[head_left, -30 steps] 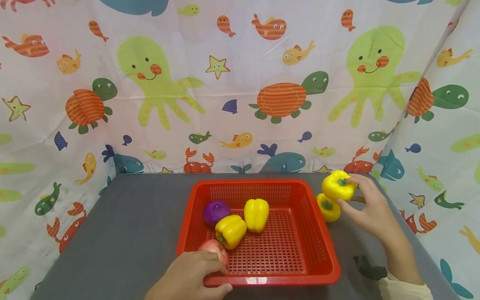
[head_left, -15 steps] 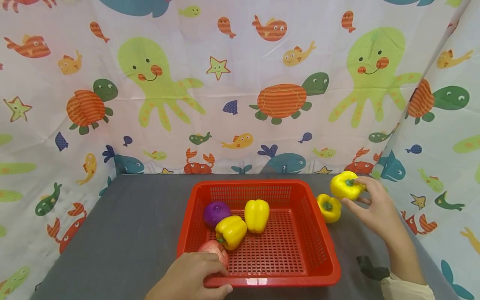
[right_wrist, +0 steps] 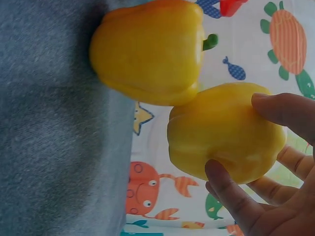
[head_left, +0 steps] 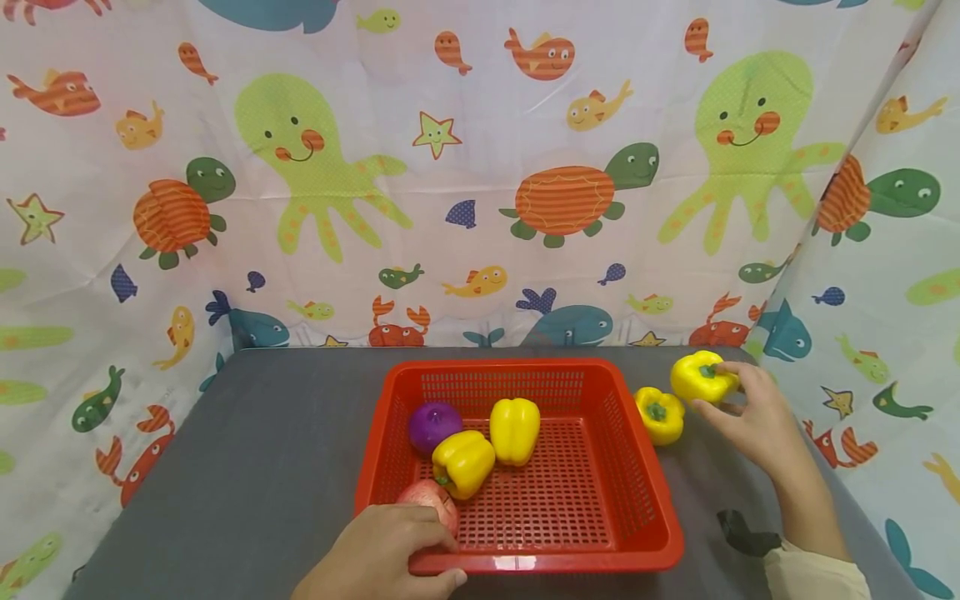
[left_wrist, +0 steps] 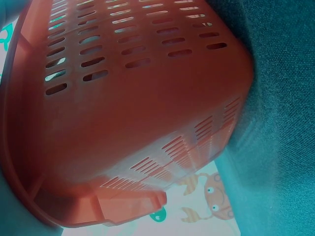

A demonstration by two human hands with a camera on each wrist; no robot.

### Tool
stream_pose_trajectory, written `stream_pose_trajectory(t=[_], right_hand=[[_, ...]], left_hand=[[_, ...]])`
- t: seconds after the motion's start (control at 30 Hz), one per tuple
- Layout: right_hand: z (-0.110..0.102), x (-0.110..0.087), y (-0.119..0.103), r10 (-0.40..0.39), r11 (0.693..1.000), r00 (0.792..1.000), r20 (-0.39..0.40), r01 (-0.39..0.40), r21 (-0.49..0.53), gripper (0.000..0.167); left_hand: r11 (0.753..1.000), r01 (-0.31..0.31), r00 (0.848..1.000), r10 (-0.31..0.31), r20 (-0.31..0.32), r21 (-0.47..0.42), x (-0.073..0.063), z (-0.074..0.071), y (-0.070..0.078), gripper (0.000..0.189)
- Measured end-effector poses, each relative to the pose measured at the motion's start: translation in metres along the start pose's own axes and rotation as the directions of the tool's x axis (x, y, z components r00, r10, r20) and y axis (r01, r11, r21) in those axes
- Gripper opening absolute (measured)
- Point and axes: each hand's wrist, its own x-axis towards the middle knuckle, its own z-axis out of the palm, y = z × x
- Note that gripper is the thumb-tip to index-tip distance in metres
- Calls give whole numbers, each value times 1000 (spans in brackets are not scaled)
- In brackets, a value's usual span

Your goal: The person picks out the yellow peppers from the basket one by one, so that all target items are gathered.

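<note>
My right hand (head_left: 759,417) grips a yellow bell pepper (head_left: 699,379) between thumb and fingers, to the right of the red basket (head_left: 645,533). In the right wrist view this pepper (right_wrist: 224,132) is off the grey tabletop. Beside it, a second yellow bell pepper (head_left: 661,417) stands on the table by the basket's right wall. My left hand (head_left: 386,550) holds the basket's near rim, fingers over the edge and thumb outside. Inside lie two more bell peppers, one upright (head_left: 514,432) and one tilted (head_left: 463,464), a purple onion-like ball (head_left: 435,427) and a red round fruit (head_left: 430,502), partly hidden.
A grey cloth tabletop (head_left: 277,467) lies under everything. Behind and at both sides hangs a curtain (head_left: 465,292) printed with sea animals. A dark strap-like piece (head_left: 746,535) is near my right wrist.
My right hand has moved right and slightly down with the bell pepper, away from the basket. My left hand stays on the rim, and the basket's contents have not moved.
</note>
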Motion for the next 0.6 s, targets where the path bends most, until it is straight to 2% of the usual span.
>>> stream_pose_trajectory(t=[0.23, 0.6], right_hand=[[2, 1, 9, 25, 1000, 999, 22, -25, -11, 63], [10, 3, 24, 129, 991, 990, 60, -125, -56, 69]], left_hand=[[1000, -3, 1000, 3, -5, 4, 0, 0, -1, 29], [1000, 10, 1000, -10, -3, -21, -1, 0, 1, 25]])
